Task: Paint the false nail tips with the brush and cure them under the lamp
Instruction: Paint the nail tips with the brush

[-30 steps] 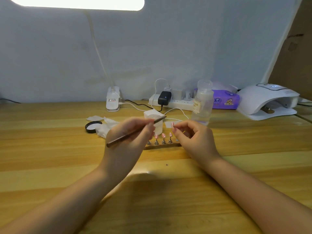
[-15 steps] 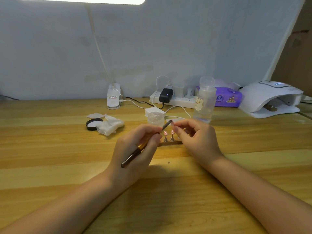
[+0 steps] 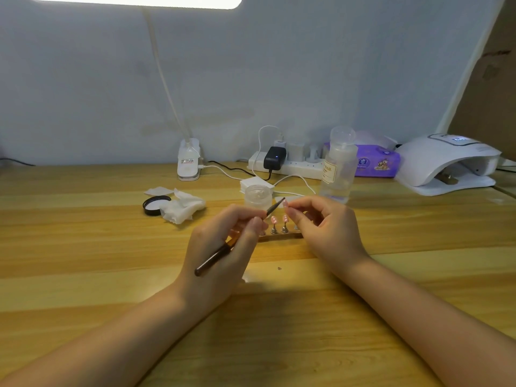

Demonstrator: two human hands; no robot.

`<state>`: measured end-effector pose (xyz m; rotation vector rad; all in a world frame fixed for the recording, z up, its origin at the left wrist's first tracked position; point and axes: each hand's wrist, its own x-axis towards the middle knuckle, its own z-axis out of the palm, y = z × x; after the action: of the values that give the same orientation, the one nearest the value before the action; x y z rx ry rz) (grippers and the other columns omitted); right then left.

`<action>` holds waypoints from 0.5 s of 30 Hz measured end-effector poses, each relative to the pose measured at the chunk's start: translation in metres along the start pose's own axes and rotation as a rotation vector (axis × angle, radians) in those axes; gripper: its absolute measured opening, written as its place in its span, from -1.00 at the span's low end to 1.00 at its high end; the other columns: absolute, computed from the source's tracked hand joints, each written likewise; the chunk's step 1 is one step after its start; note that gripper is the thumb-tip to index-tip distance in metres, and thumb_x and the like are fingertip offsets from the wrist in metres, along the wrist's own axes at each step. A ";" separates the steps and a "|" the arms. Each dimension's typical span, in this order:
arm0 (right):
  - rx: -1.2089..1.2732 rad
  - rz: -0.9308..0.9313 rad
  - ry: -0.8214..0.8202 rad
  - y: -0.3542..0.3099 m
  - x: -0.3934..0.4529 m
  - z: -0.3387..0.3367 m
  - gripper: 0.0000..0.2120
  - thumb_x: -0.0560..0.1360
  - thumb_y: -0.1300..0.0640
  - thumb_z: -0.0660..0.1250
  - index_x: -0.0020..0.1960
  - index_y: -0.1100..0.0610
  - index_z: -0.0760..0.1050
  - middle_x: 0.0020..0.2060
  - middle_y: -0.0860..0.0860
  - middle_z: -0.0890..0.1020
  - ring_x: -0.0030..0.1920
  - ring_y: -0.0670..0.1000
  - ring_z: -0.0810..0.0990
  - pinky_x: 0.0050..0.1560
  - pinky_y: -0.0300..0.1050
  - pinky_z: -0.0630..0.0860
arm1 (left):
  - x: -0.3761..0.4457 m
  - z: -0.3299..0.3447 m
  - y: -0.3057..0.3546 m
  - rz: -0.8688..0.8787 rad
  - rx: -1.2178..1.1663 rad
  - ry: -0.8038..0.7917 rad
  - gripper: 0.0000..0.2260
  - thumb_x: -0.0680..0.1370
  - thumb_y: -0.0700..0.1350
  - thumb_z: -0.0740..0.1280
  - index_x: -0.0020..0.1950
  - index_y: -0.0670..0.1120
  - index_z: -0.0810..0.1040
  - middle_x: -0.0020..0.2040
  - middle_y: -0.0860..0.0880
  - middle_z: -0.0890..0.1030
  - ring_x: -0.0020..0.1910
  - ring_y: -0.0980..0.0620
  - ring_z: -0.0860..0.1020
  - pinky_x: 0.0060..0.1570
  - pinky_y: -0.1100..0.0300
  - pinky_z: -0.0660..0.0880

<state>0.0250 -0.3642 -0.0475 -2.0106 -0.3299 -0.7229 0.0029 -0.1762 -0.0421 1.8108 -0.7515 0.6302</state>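
My left hand [image 3: 223, 247] grips a dark brush [image 3: 220, 252] like a pen, its tip pointing up and right. My right hand [image 3: 326, 227] pinches a small pink nail tip [image 3: 285, 203] between thumb and forefinger, right at the brush tip. Below them a wooden holder strip [image 3: 282, 236] carries pink nail tips [image 3: 279, 219] on little metal stands, partly hidden by both hands. A white curing lamp [image 3: 446, 163] sits at the far right of the table.
A clear jar [image 3: 257, 197] stands just behind the hands, a clear pump bottle [image 3: 338, 169] to its right. A black lid [image 3: 155, 204] and crumpled wipes [image 3: 181, 208] lie on the left. A power strip [image 3: 287, 163], cables, a purple wipes pack [image 3: 374, 163] and a desk lamp clamp [image 3: 189, 160] line the wall.
My left hand swung the brush from lying almost flat to pointing up-right, bringing its tip to the nail tip in my right hand. The right hand stayed in place.
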 end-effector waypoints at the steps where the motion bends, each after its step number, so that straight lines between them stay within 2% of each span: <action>1: 0.001 0.002 0.001 0.000 0.000 0.000 -0.87 0.47 0.21 0.43 -0.03 0.02 0.64 -0.29 -0.14 0.63 -0.31 -0.10 0.52 -0.33 -0.33 0.45 | 0.000 0.001 0.000 -0.002 0.020 -0.002 -0.84 0.57 -0.05 0.27 0.09 -0.03 0.59 -0.09 0.11 0.66 -0.09 0.22 0.62 -0.11 0.33 0.54; 3: 0.006 0.012 0.010 0.001 0.000 0.001 -0.87 0.46 0.23 0.43 -0.04 0.05 0.65 -0.30 -0.17 0.62 -0.32 -0.12 0.52 -0.32 -0.35 0.44 | 0.000 0.001 -0.001 -0.029 0.030 -0.003 -0.85 0.56 -0.10 0.31 0.09 -0.06 0.62 -0.10 0.10 0.68 -0.08 0.22 0.62 -0.10 0.35 0.52; 5: 0.008 0.018 0.015 0.000 0.000 0.001 -0.86 0.46 0.25 0.43 -0.06 0.04 0.65 -0.32 -0.20 0.61 -0.34 -0.15 0.51 -0.32 -0.37 0.43 | 0.000 0.001 -0.001 -0.073 -0.020 -0.010 -0.85 0.55 -0.13 0.31 0.05 -0.09 0.65 -0.14 0.08 0.70 -0.09 0.17 0.64 -0.10 0.22 0.56; 8: 0.020 0.021 0.007 -0.001 0.000 0.001 -0.84 0.47 0.25 0.42 -0.07 -0.01 0.63 -0.32 -0.20 0.60 -0.33 -0.13 0.52 -0.33 -0.31 0.46 | -0.002 -0.002 0.000 -0.110 -0.084 -0.020 -0.80 0.51 -0.01 0.28 -0.02 -0.04 0.66 -0.17 0.07 0.71 -0.11 0.08 0.66 -0.09 0.02 0.56; 12: 0.028 0.033 -0.004 -0.001 0.000 -0.001 -0.83 0.48 0.26 0.41 -0.02 0.02 0.63 -0.31 -0.17 0.60 -0.33 -0.11 0.51 -0.34 -0.27 0.47 | -0.003 -0.003 -0.001 -0.200 -0.086 -0.055 -0.76 0.52 0.15 0.23 -0.01 0.08 0.63 -0.08 0.11 0.68 -0.05 0.08 0.65 0.01 0.03 0.57; 15: 0.040 0.038 -0.016 -0.002 -0.001 -0.001 -0.85 0.48 0.26 0.41 -0.03 0.03 0.64 -0.31 -0.13 0.62 -0.31 -0.05 0.54 -0.30 -0.11 0.52 | -0.003 -0.003 -0.001 -0.234 -0.094 -0.073 -0.79 0.54 0.16 0.21 0.00 0.17 0.61 -0.03 0.17 0.67 -0.01 0.12 0.64 0.04 0.14 0.55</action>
<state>0.0233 -0.3638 -0.0468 -1.9802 -0.3124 -0.6723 0.0016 -0.1729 -0.0439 1.8092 -0.5958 0.3713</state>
